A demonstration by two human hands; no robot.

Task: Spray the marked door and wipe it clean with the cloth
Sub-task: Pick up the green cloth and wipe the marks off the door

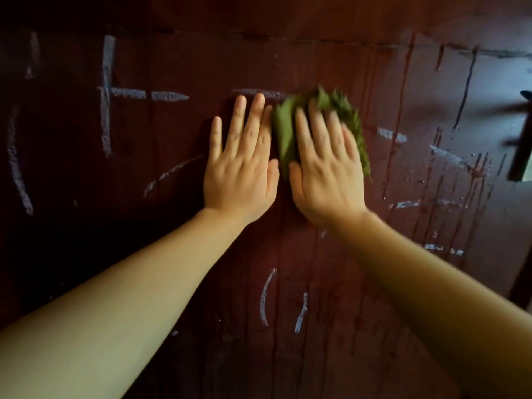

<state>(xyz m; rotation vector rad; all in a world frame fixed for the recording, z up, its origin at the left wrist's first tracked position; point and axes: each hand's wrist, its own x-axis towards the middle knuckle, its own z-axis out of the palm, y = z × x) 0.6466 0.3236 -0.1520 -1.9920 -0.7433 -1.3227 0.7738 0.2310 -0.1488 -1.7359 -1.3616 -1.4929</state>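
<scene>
Two sets of fingers [254,116] lie straight and slightly apart — the left hand [240,171] flat on the door [288,243], the right hand [325,174] pressing a crumpled green cloth [285,133] against it. Dark red-brown wood, white chalk marks [107,93], wet drip streaks [401,110] at right.

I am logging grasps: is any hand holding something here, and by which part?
Nothing is gripped. The right hand presses the green cloth flat against the door, covering its middle; the left hand is empty.

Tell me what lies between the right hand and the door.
The green cloth, pressed flat by the right hand against the door, in the head view.
</scene>
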